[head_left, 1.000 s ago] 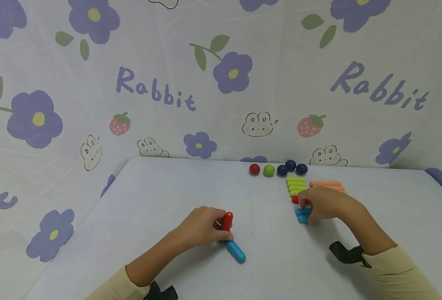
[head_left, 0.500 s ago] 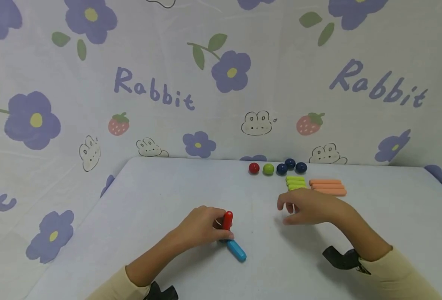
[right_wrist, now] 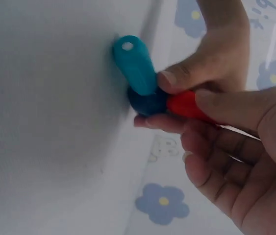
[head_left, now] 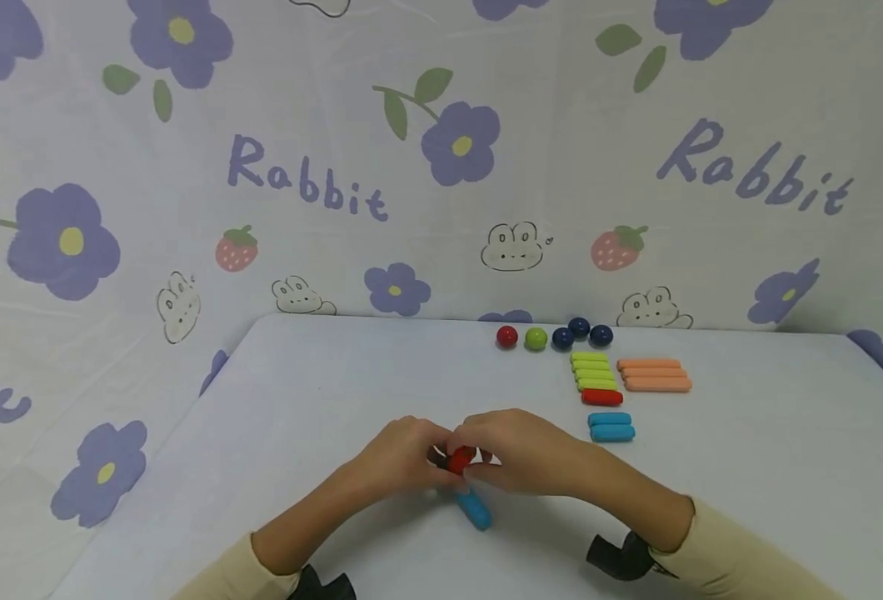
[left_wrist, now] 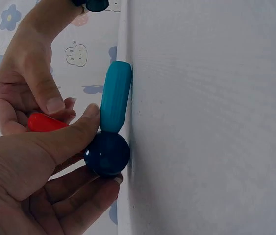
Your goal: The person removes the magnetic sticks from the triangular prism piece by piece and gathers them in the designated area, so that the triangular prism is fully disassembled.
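My left hand [head_left: 396, 457] pinches a glossy dark blue ball [left_wrist: 107, 154] between thumb and fingers, low over the table. A light blue rod [head_left: 476, 510] joins the ball and slants toward the front of the table, its free end showing a pale dot [right_wrist: 127, 46] in the right wrist view. From the ball's other side sticks a red rod [right_wrist: 189, 105]. My right hand [head_left: 531, 454] has come against the left and pinches this red rod with thumb and fingers. In the head view the fingers of both hands hide the ball.
Right of the hands lie two light blue rods [head_left: 611, 433], a red rod [head_left: 602, 397], several lime rods [head_left: 593, 371] and three orange rods [head_left: 655, 375]. Behind them sit a red ball [head_left: 507, 337], a green ball [head_left: 536, 338] and three dark blue balls [head_left: 563, 338]. A patterned cloth [head_left: 441, 250] hangs behind.
My right hand has left the rods at the right, moved left without anything in it, and taken hold of the upright red rod. My left hand has stayed in place.
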### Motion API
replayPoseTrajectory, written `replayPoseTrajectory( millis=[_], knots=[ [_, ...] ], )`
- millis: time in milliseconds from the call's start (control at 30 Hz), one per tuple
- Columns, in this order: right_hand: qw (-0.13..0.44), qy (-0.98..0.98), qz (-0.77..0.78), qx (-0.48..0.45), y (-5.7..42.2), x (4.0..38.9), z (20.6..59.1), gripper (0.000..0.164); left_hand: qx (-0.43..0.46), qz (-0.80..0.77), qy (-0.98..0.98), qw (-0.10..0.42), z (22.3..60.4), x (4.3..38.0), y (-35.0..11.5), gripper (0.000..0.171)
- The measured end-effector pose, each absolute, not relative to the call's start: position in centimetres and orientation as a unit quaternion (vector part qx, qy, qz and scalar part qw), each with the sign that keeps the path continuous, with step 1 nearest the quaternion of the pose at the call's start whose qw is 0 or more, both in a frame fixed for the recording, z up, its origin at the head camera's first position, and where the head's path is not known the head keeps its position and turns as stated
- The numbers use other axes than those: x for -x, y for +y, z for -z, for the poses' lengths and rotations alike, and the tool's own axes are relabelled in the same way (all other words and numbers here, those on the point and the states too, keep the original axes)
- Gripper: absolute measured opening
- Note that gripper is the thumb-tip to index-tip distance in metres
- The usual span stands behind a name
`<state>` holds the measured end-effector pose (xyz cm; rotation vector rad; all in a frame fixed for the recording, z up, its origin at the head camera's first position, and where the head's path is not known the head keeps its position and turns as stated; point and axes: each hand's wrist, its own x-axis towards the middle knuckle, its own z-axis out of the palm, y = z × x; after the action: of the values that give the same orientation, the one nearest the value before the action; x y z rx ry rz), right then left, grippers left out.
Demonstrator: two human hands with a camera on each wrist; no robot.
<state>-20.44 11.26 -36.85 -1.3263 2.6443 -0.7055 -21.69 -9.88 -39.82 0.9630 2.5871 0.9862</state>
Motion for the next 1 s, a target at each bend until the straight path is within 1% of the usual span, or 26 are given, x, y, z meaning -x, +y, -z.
replayPoseTrajectory(
  millis=[133,200,367,433,567,667,733,833,1000],
  knots=[
    [0.061,0.854,0.258,0.447,10.4,20.4,37.5,0.022,-0.331,-0.329,0.877,0.111,39.8,21.6,-9.9,0.021],
    [0.079,0.842,0.285,0.450,10.4,20.4,37.6,0.022,-0.342,-0.317,0.879,0.095,39.9,21.6,-9.9,0.018],
    [0.125,0.800,0.348,0.473,11.5,20.1,37.3,0.022,-0.352,-0.298,0.884,0.075,40.3,21.8,-9.8,0.011],
    [0.115,0.801,0.349,0.473,12.5,20.2,36.9,0.022,-0.348,-0.296,0.886,0.080,40.5,21.8,-9.8,0.012],
    [0.066,0.843,0.315,0.430,15.7,21.3,36.0,0.025,-0.341,-0.284,0.891,0.095,40.5,21.7,-9.6,0.026],
    [0.028,0.880,0.273,0.388,18.2,22.3,35.2,0.023,-0.332,-0.280,0.895,0.103,40.4,21.5,-9.6,0.028],
    [0.016,0.898,0.249,0.361,19.6,23.0,34.7,0.020,-0.330,-0.284,0.894,0.103,40.3,21.4,-9.6,0.027],
    [0.010,0.921,0.213,0.326,21.6,24.0,34.3,0.017,-0.335,-0.288,0.892,0.095,40.3,21.4,-9.7,0.025],
    [0.029,0.943,0.186,0.274,24.1,25.6,34.9,0.015,-0.334,-0.294,0.890,0.099,40.4,21.6,-9.7,0.026]
  ],
)
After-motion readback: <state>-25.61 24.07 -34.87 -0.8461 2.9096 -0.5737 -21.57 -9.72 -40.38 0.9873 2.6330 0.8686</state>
